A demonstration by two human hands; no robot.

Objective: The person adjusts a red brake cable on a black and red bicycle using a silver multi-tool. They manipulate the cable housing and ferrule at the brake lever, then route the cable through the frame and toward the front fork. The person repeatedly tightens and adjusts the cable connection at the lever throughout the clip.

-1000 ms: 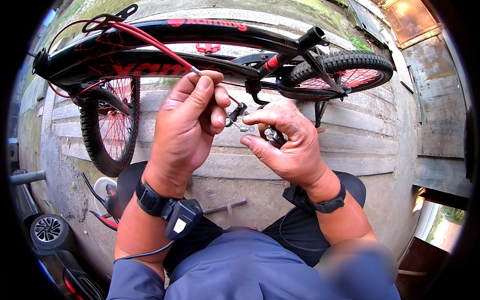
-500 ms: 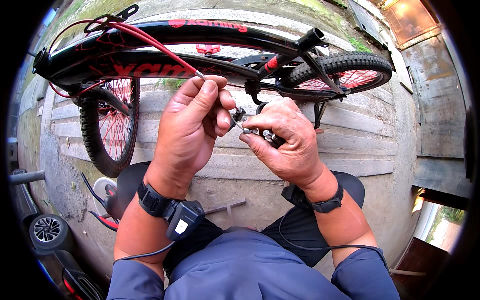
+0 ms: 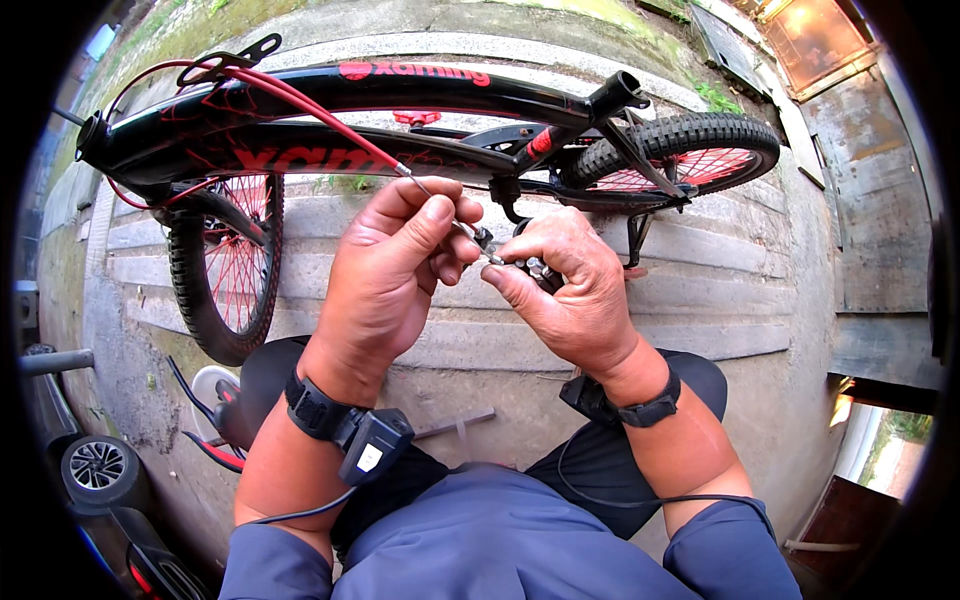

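**Between our two hands, a thin wire is pinched close to a handful of fittings**

Well out to the left of our grip, and nearer our body, we see a dark car wheel with silver spokes [image 3: 98, 465]. Closer in, still left of the grip, stands the bicycle's front wheel with a knobbly black tyre and red spokes [image 3: 190, 290]. Just beyond both hands, the glossy black bicycle frame with red markings [image 3: 520, 98] stretches across from left to right. Over it, down towards our left fingertips, slants a slim red cable housing [image 3: 345, 128] ending in a small silver tip.

Our left hand [image 3: 390, 250] has its thumb and forefinger closed on the thin silver wire [image 3: 420, 183] that leaves that tip; the other fingers curl loosely beneath. The wire shows again to the right of this pinch, slanting towards our right fingertips. A small black part [image 3: 482, 237] sits in the narrow space between the hands, partly hidden by fingers.

Our right hand [image 3: 570, 275] is curled around a black piece with silver metal ends [image 3: 538, 268], mostly covered by the fingers. Its thumb and forefinger come nearly together at a small silver fitting [image 3: 493, 258]; we cannot tell how firmly they press it. Right of this grip and farther off is the black-tyred rear wheel with red spokes [image 3: 690, 160].
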